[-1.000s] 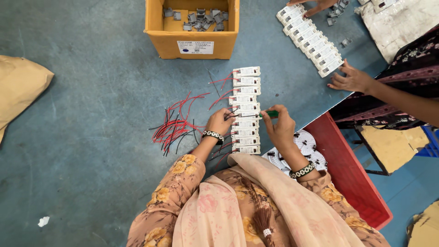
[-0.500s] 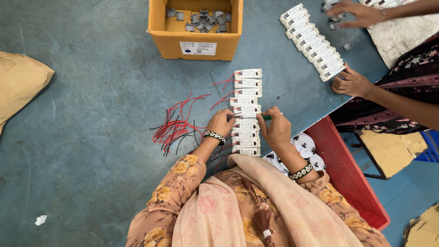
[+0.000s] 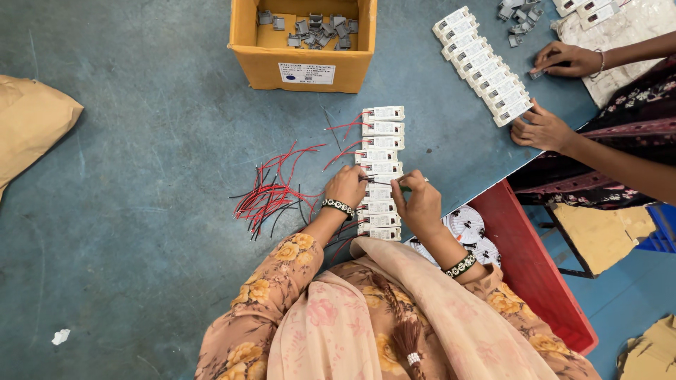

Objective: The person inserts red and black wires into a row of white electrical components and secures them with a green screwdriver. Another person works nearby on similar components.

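Observation:
A column of white rectangular modules [image 3: 381,148] lies on the grey-blue table [image 3: 141,176], with red wires sticking out on its left side. My left hand [image 3: 346,186] rests on the left side of a module in the middle of the column, fingers pinched at a thin wire. My right hand [image 3: 418,204] is on the right side of the same module, gripping a small green-handled tool [image 3: 406,188]. A loose bundle of red and black wires [image 3: 271,197] lies left of my left hand.
An orange cardboard box [image 3: 303,63] with several small grey parts stands at the far edge. Another person's hands [image 3: 542,127] work at a second row of white modules [image 3: 482,63] at the upper right. A red crate [image 3: 528,267] with round white parts sits at the right.
My hands have stayed at the middle of the column with small finger shifts. The other person's far hand has moved over the loose grey parts at the top right.

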